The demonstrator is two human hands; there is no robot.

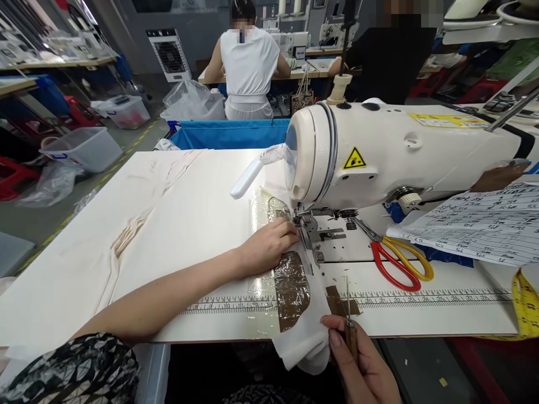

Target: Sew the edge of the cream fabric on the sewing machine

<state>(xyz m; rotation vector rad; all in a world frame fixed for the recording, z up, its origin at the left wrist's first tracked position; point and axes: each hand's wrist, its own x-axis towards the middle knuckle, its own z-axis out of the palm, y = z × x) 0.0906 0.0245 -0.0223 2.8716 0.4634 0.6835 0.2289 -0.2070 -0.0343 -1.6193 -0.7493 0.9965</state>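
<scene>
- Left hand (pixel 269 247) curls over a round-edged brown panel (pixel 291 300) beside the sewing machine (pixel 370 146), close enough to risk a prick; whether its fingers pinch is unclear.
- Right hand (pixel 365 365), fingers wrapped around a slim awl (pixel 351 338): a slip could snag limp white cloth (pixel 301 349).
- Wrinkled, glossy film (pixel 261 287) could drag, puckering the panel.

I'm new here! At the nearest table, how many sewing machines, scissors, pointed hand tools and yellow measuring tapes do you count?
Sewing machine: 1
Scissors, red and yellow handles: 1
Pointed hand tool, held in the right hand: 1
Yellow measuring tape: 1
Total: 4
</scene>
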